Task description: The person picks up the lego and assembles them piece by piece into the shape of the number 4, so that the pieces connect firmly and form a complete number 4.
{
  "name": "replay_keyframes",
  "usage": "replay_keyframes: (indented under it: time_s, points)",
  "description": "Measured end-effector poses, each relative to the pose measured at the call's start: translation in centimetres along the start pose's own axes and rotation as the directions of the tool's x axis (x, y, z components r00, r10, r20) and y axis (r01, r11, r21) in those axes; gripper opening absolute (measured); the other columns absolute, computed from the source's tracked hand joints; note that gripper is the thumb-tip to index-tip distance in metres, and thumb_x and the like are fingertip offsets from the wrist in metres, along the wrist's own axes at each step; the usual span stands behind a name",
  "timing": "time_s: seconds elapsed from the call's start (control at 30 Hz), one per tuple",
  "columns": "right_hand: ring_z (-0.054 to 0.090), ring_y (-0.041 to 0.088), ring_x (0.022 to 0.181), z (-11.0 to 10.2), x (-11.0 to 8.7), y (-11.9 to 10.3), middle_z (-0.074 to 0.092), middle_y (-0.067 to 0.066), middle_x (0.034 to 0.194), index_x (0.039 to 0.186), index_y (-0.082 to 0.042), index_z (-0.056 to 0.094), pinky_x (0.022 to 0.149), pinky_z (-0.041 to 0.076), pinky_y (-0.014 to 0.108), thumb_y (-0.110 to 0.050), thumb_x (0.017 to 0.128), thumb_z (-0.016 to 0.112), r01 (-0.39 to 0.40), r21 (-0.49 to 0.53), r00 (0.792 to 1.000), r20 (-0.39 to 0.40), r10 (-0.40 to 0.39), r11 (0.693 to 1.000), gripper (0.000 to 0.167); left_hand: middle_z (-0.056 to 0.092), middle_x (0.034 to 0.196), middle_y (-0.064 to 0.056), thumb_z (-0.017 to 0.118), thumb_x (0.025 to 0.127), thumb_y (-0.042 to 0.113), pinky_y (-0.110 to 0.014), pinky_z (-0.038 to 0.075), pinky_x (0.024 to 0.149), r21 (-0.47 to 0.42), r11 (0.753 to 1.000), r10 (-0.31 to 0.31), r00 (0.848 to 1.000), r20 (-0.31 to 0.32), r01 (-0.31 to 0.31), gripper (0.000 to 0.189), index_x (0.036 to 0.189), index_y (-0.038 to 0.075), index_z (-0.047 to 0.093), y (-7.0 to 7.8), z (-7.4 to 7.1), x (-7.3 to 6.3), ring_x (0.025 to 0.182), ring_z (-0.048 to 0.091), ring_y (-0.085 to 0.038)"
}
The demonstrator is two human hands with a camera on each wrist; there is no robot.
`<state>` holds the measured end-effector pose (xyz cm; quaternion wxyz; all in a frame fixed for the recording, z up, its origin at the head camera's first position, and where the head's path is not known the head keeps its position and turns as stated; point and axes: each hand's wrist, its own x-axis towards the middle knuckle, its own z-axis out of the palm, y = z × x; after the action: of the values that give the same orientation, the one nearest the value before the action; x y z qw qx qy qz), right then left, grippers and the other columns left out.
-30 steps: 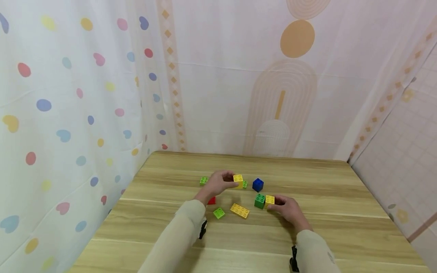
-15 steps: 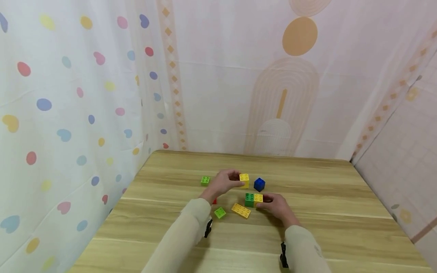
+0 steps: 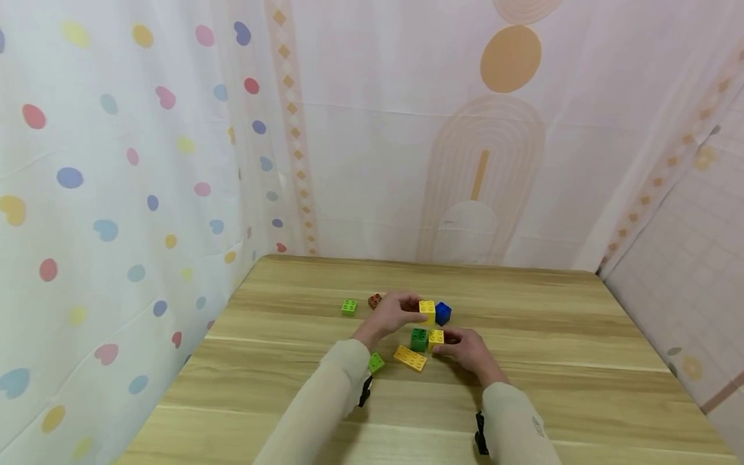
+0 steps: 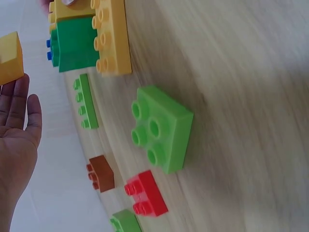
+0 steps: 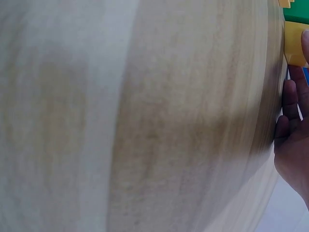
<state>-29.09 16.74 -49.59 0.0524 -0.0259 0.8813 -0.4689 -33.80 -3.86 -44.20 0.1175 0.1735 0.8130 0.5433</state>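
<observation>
My left hand (image 3: 394,314) pinches a yellow toy brick (image 3: 427,311) above the table, its studs facing up. In the left wrist view that brick (image 4: 9,58) shows at the fingertips, over the table surface. My right hand (image 3: 467,349) grips a second yellow brick (image 3: 436,339) low at the table. Just left of this one stands a dark green brick (image 3: 418,339), with a narrow gap between them in the head view. A blue brick (image 3: 444,313) sits behind, partly overlapped by the raised yellow one. In front of the green brick lies a longer orange-yellow brick (image 3: 410,358).
Light green bricks lie at the left back (image 3: 349,307) and beside my left sleeve (image 3: 376,363). A brown brick (image 3: 374,301) is behind my left hand. The left wrist view also shows a red brick (image 4: 146,193) and a long, thin light green brick (image 4: 85,101).
My left hand has carried its yellow brick rightward, toward the blue one. My right hand has moved left with the other yellow brick, and the dark green brick has shifted left too.
</observation>
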Motion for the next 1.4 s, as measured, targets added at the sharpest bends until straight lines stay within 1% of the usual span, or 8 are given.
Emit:
replay_keyframes:
  time_s: [0.2, 0.33, 0.4, 0.57, 0.7, 0.83, 1.07, 1.4]
  points:
    - [0.061, 0.028, 0.112, -0.1, -0.3, 0.1, 0.069, 0.008, 0.117, 0.124, -0.010, 0.070, 0.099, 0.044, 0.051, -0.018, 0.086, 0.078, 0.004, 0.009, 1.000, -0.004, -0.004, 1.000, 0.040, 0.067, 0.102, 0.002, 0.076, 0.090, 0.021, -0.039, 0.049, 0.091, 0.020, 1.000, -0.020, 0.999, 0.028, 0.020, 0.024, 0.113, 0.015, 0.070, -0.2, 0.8, 0.1, 0.096, 0.060, -0.016]
    - [0.063, 0.027, 0.110, -0.1, -0.6, -0.2, 0.070, 0.007, 0.116, 0.124, -0.009, 0.070, 0.097, 0.046, 0.049, -0.016, 0.087, 0.078, 0.023, 0.017, 1.000, -0.006, -0.023, 1.000, 0.038, 0.067, 0.104, 0.004, 0.077, 0.089, 0.021, -0.041, 0.047, 0.095, 0.023, 0.999, -0.024, 0.999, 0.033, 0.023, 0.025, 0.113, 0.017, 0.070, -0.8, 1.5, 0.2, 0.098, 0.060, -0.015]
    - [0.063, 0.027, 0.110, -0.1, -0.7, -0.3, 0.070, 0.008, 0.116, 0.124, -0.009, 0.070, 0.097, 0.047, 0.048, -0.014, 0.087, 0.077, 0.032, 0.020, 0.999, -0.005, -0.032, 0.999, 0.038, 0.067, 0.105, 0.004, 0.077, 0.089, 0.021, -0.041, 0.046, 0.095, -0.005, 0.999, -0.042, 0.999, 0.035, 0.042, 0.027, 0.114, 0.017, 0.070, -1.0, 1.8, 0.1, 0.099, 0.060, -0.015]
    - [0.063, 0.027, 0.110, -0.1, -0.8, -0.3, 0.070, 0.008, 0.117, 0.125, -0.008, 0.069, 0.097, 0.047, 0.048, -0.014, 0.087, 0.077, 0.051, 0.027, 0.999, -0.008, -0.051, 0.998, 0.040, 0.067, 0.105, 0.002, 0.078, 0.088, 0.018, -0.038, 0.047, 0.092, -0.080, 0.993, -0.089, 0.995, 0.038, 0.092, 0.028, 0.115, 0.016, 0.070, -1.1, 2.5, -0.1, 0.099, 0.059, -0.015]
    - [0.063, 0.027, 0.110, -0.2, -0.9, -0.2, 0.070, 0.009, 0.117, 0.125, -0.006, 0.069, 0.096, 0.047, 0.048, -0.014, 0.086, 0.078, 0.056, 0.035, 0.998, -0.011, -0.056, 0.998, 0.040, 0.067, 0.104, 0.002, 0.077, 0.088, 0.016, -0.035, 0.048, 0.088, -0.096, 0.990, -0.101, 0.994, 0.047, 0.106, 0.024, 0.111, 0.016, 0.071, -1.1, 2.8, -0.2, 0.096, 0.060, -0.015]
    - [0.063, 0.028, 0.111, -0.2, -1.0, -0.2, 0.070, 0.009, 0.117, 0.123, -0.006, 0.070, 0.096, 0.047, 0.048, -0.014, 0.086, 0.078, 0.052, 0.037, 0.999, -0.014, -0.052, 0.998, 0.038, 0.068, 0.102, 0.003, 0.077, 0.088, 0.017, -0.036, 0.048, 0.088, -0.069, 0.993, -0.089, 0.994, 0.059, 0.093, 0.021, 0.109, 0.016, 0.072, -1.0, 2.9, -0.3, 0.096, 0.060, -0.014]
    - [0.062, 0.028, 0.111, -0.2, -1.1, -0.4, 0.070, 0.009, 0.116, 0.121, -0.006, 0.071, 0.096, 0.047, 0.048, -0.014, 0.087, 0.078, 0.038, 0.037, 0.999, -0.012, -0.037, 0.999, 0.036, 0.068, 0.102, 0.005, 0.078, 0.088, 0.020, -0.038, 0.047, 0.092, -0.014, 0.996, -0.082, 0.994, 0.071, 0.083, 0.025, 0.112, 0.018, 0.072, -0.9, 2.9, -0.4, 0.096, 0.060, -0.013]
    - [0.062, 0.029, 0.111, -0.2, -0.8, -0.1, 0.070, 0.008, 0.116, 0.121, -0.007, 0.071, 0.096, 0.046, 0.049, -0.017, 0.086, 0.078, 0.034, 0.026, 0.999, -0.011, -0.034, 0.999, 0.037, 0.069, 0.096, 0.006, 0.077, 0.089, 0.018, -0.033, 0.049, 0.085, 0.074, 0.997, -0.035, 0.995, 0.097, 0.028, 0.018, 0.106, 0.018, 0.073, -0.8, 2.9, -0.2, 0.090, 0.061, -0.011]
